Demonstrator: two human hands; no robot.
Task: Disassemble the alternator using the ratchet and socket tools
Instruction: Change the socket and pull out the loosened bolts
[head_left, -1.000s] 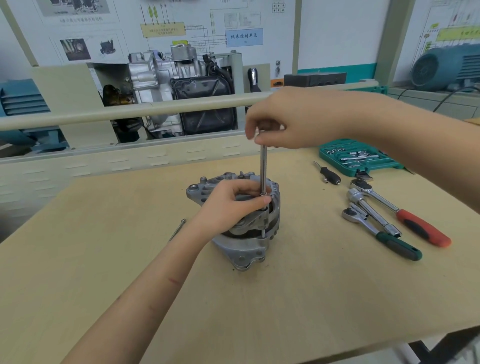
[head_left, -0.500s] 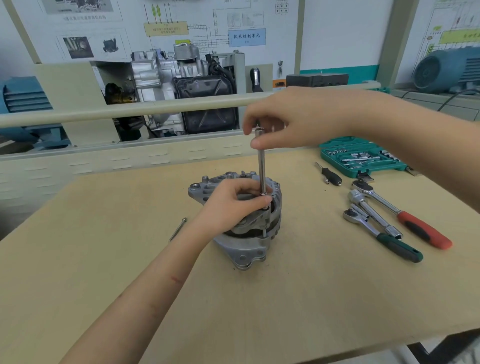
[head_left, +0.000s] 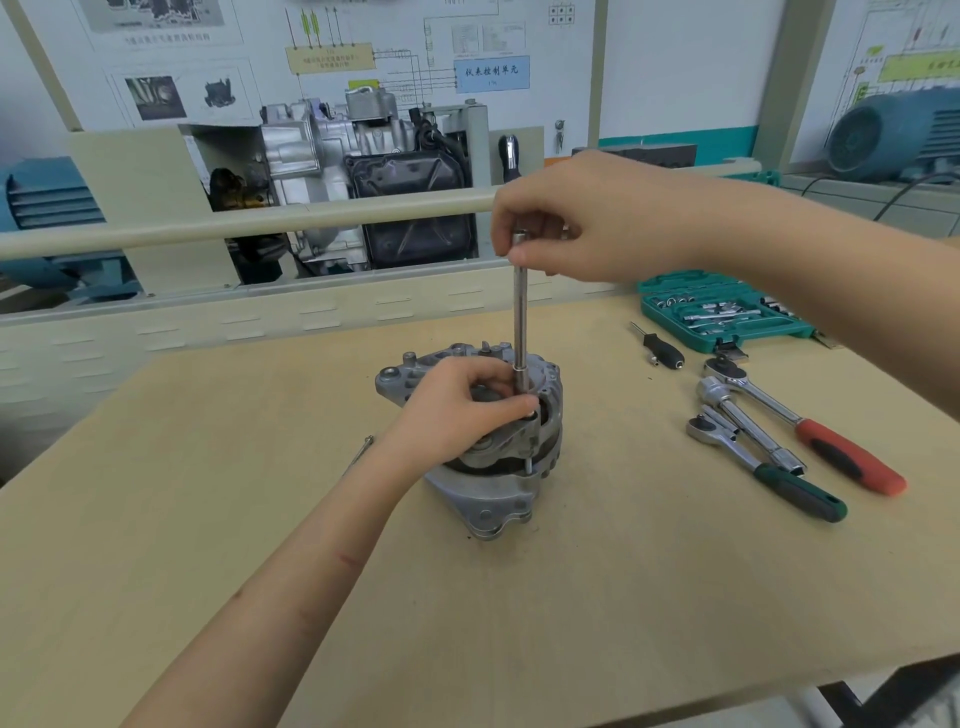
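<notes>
Both hands engaged. Alternator (head_left: 498, 467) stands mid-table (head_left: 208, 519). Left hand (head_left: 457, 410) grips its top housing; right hand (head_left: 587, 218) pinches the extension bar (head_left: 520, 312) upright at 12 o'clock. Judged heavy, rigid cast metal; hold by the housing rim.

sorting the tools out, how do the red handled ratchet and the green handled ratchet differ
The red-handled ratchet has a red and black grip; the green-handled ratchet has a dark green one. The red one lies farther from the person, its head close to the socket set case; the green one lies nearer. Both lie flat on the table, untouched, heads at upper left, handles at lower right.
</notes>
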